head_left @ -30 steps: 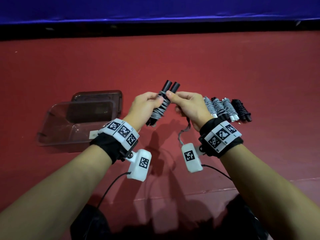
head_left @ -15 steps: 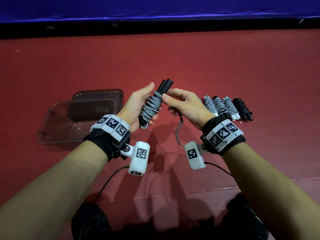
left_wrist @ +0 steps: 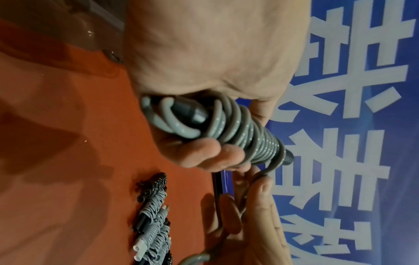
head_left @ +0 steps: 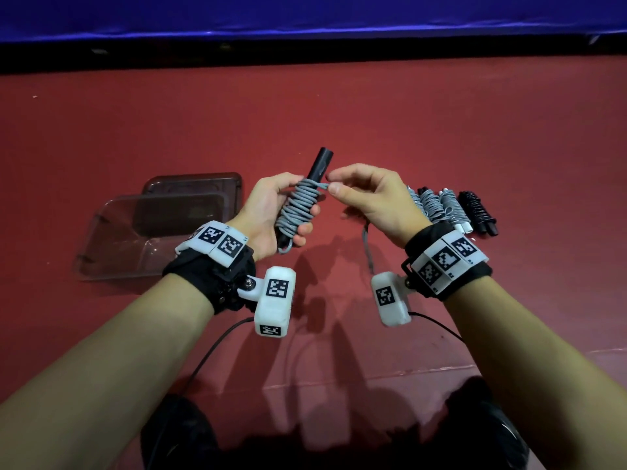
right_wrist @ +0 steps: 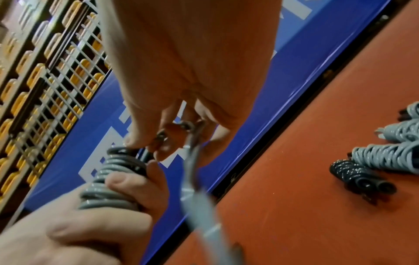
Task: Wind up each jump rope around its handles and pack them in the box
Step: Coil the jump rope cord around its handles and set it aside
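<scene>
Since half a second ago our right hand [head_left: 369,201] has lifted to the bundle's upper end, and more grey coils now cover the black handles; our left hand [head_left: 271,215] has its fingers curled round the grey jump rope wound on its black handles [head_left: 300,206], held in the air above the red floor [head_left: 441,130]; its long axis runs from near-left to far-right, the bare handle tips pointing up and away from us; our right thumb and forefinger pinch the rope just beside the top coil, and a loose tail hangs below that hand. Only the left wrist view shows the bundle's lower end, a handle cap ringed by loops; the head view alone shows the clear plastic box [head_left: 142,239] at left and four wound ropes [head_left: 451,208] in a row at right.
</scene>
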